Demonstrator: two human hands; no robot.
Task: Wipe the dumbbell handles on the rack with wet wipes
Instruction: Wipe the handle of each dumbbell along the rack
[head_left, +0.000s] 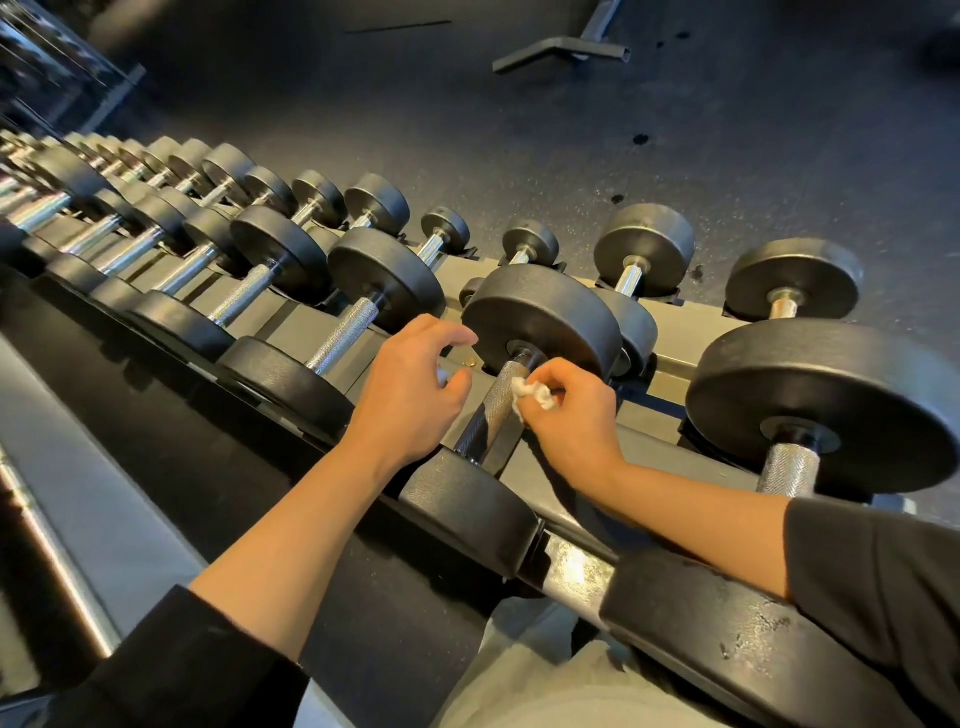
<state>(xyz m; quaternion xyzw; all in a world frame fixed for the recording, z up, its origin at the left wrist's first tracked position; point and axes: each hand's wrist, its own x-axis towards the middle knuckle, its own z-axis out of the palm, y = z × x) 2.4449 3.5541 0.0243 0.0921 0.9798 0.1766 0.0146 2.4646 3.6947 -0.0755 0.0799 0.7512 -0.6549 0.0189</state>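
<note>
One crumpled white wet wipe is pinched in the curled fingers of the right hand, pressed against the knurled dumbbell handle on the near tier of the rack. Just beside it the left hand hovers, fingers loosely curled and apart, holding nothing I can make out

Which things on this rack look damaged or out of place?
The nearest dumbbell head, bottom right, has chipped, pitted coating. A small brass-coloured bit lies on the rack tray by the left hand; I can't identify it. Dumbbells sit aligned.
</note>
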